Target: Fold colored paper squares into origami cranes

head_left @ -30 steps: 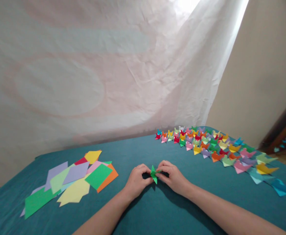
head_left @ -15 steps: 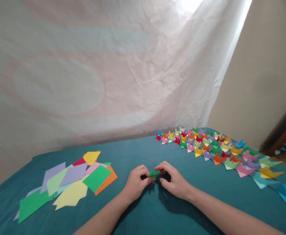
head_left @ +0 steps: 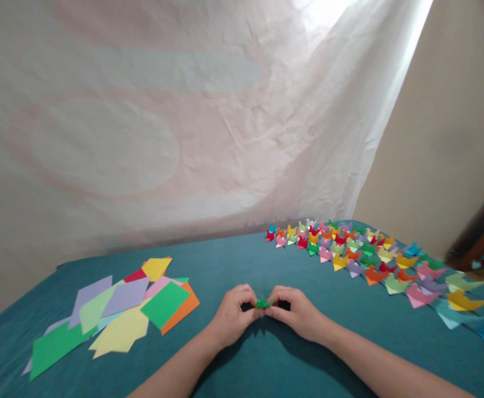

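Note:
A small green folded paper piece [head_left: 263,303] sits between my two hands, just above the teal tablecloth [head_left: 242,359]. My left hand [head_left: 233,316] pinches its left end with thumb and fingertips. My right hand [head_left: 296,313] pinches its right end the same way. Both hands are closed on the paper, and most of it is hidden by my fingers.
A loose pile of flat coloured paper sheets [head_left: 117,315] lies at the left. Rows of several finished folded paper birds [head_left: 374,260] run along the right side to the table edge. A white cloth backdrop [head_left: 175,121] hangs behind.
The green paper piece stood upright between my hands a second ago; now it lies flatter and lower, with both hands drawn closer together around it.

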`<state>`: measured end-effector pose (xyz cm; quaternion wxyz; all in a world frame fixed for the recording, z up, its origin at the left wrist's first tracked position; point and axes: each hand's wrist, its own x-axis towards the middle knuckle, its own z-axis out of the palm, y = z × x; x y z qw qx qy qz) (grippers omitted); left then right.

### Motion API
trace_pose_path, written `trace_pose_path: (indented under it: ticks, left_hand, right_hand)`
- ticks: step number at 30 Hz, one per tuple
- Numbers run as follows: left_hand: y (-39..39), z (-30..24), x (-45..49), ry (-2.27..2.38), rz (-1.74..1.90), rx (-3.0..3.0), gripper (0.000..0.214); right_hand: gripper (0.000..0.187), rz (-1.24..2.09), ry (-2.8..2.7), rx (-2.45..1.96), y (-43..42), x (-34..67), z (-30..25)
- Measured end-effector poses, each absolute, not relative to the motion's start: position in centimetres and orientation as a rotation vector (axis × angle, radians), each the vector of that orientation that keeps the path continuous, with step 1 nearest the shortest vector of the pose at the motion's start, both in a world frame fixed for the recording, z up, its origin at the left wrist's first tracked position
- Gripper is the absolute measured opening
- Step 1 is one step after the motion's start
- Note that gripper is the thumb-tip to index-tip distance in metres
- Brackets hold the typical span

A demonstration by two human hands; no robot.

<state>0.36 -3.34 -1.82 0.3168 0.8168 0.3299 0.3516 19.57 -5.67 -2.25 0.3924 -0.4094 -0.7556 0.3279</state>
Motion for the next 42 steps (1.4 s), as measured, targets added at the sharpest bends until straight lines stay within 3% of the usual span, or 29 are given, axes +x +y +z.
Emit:
trace_pose_path:
  ticks: [8, 17, 42]
  left_hand:
    - [-3.2, -1.8, 0.4, 0.893, 0.908, 2.065, 0.025]
    - [-3.4, -1.5, 0.6, 1.036, 0.934, 1.98, 0.009]
    - [-3.6, -0.8, 0.6, 1.088, 0.921, 2.004, 0.011]
  right_hand:
    - [0.016, 0.909, -1.882, -1.031, -5.6, 19.7, -2.3]
    - [0.021, 0.834, -1.841, -1.133, -5.5, 19.6, -2.0]
    - [0.018, 0.713, -1.726, -1.062, -5.5, 19.6, -1.9]
